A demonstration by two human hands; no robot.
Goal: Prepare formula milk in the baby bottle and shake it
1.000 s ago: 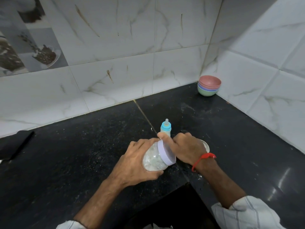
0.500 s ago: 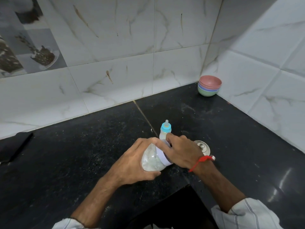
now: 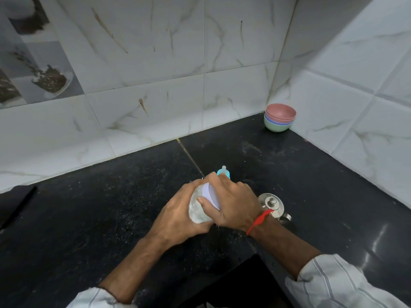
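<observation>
A clear plastic jar [image 3: 196, 210] with whitish powder inside lies tilted over the black counter, its lilac lid [image 3: 210, 195] pointing up and right. My left hand [image 3: 178, 218] wraps the jar's body from the left. My right hand [image 3: 233, 203] grips the lid from the right, fingers curled over its rim. Behind my right hand stands the baby bottle [image 3: 223, 171]; only its blue collar and pale teat show, the body is hidden.
A steel vessel with a knobbed lid [image 3: 272, 204] stands just right of my right wrist. Stacked pastel bowls [image 3: 280, 120] sit in the far corner where the tiled walls meet. A dark flat object [image 3: 15, 202] lies at the counter's left edge.
My right hand has closed further over the lilac lid, covering most of it. The jar and both hands have shifted slightly down and towards me; the steel vessel has come into sight.
</observation>
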